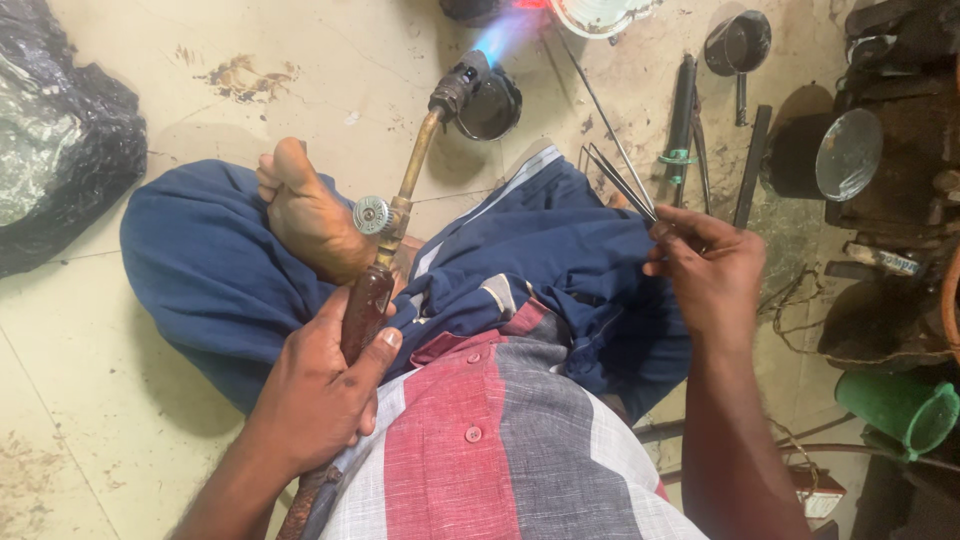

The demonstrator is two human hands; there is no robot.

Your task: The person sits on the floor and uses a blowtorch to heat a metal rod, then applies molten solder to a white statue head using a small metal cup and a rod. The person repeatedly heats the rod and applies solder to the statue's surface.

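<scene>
My left hand (322, 392) grips the dark reddish handle of a brass gas torch (403, 197). The torch points up and away, and a blue flame (500, 35) burns at its nozzle near a dark round dish (497, 105) on the floor. My right hand (712, 268) pinches metal tweezers (620, 180) together with a thin wire rod (600, 105) that reaches toward the flame. I sit cross-legged in blue trousers, with a bare foot (305, 210) just left of the torch's valve knob.
A black plastic bag (60, 140) lies at the far left on the pale tiled floor. To the right lie files and hand tools (685, 120), a small dark ladle (738, 45), a round mirror-like lid (848, 152), a green cup (900, 408) and tangled wire.
</scene>
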